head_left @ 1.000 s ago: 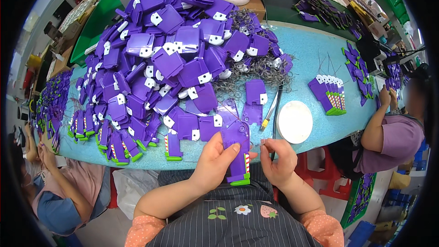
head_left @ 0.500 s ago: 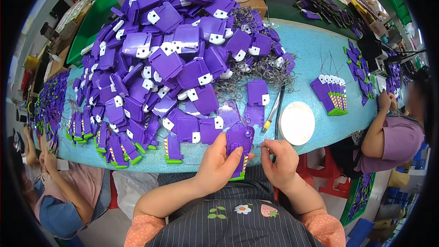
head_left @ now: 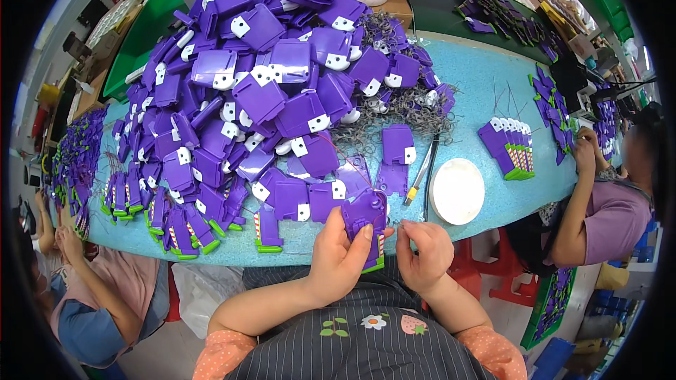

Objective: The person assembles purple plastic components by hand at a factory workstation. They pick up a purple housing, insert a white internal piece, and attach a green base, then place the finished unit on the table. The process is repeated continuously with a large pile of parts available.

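Observation:
My left hand is closed around a purple plastic shell piece with a green foot and a red-and-white striped strip. Its open inner side faces up, and a thin red wire rises from its top. Just right of the shell, apart from it, my right hand pinches finger and thumb together over something too small to make out. Between the hands and the big pile lie flat purple shell pieces with white rounded corners. One green-footed piece rests by the table's front edge.
A large heap of purple shells fills the table's left, with tangled grey wires beside it. A round white dish and a yellow-and-black cutter knife lie at right. Stacked green-footed pieces sit farther right. Co-workers sit at both sides.
The shell in my left hand has tilted and dropped slightly lower. My right hand has shifted a little down and left, still pinched.

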`<state>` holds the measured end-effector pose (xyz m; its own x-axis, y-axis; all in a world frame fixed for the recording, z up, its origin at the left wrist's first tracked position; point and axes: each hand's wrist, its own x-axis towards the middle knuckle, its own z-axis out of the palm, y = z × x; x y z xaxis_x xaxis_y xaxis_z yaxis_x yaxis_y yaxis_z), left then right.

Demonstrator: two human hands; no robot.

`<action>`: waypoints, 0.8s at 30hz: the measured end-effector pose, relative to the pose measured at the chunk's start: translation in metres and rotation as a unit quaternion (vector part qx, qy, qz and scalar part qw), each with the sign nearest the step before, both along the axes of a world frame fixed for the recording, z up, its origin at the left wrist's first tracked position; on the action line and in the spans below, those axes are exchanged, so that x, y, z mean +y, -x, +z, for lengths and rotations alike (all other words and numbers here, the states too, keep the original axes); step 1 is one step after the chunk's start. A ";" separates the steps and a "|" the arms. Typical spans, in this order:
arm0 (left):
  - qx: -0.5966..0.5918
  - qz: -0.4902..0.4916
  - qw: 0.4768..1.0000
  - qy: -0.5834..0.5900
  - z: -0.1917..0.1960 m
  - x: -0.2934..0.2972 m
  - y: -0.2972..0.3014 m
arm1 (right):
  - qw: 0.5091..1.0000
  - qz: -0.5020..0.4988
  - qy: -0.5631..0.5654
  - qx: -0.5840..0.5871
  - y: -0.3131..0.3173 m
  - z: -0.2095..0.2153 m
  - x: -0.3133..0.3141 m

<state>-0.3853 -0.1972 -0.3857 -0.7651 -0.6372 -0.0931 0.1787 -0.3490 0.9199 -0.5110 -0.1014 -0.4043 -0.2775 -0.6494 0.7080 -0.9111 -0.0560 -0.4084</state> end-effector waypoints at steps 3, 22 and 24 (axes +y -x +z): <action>-0.081 0.000 0.977 0.198 -0.003 0.005 -0.006 | 0.996 -0.009 -0.016 -0.090 -0.002 -0.001 0.004; -0.068 -0.052 0.978 -0.189 0.005 -0.015 0.010 | 0.989 0.016 -0.006 0.144 0.018 -0.012 0.018; -0.069 -0.057 0.976 -0.201 0.000 -0.015 0.011 | 0.988 0.018 -0.020 0.153 0.019 -0.009 0.017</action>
<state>-0.3959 -0.2117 -0.3855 -0.7914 -0.4398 -0.4245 0.0029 -0.6972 0.7169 -0.5302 -0.0846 -0.4130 -0.0311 -0.6842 0.7287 -0.9901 -0.0790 -0.1164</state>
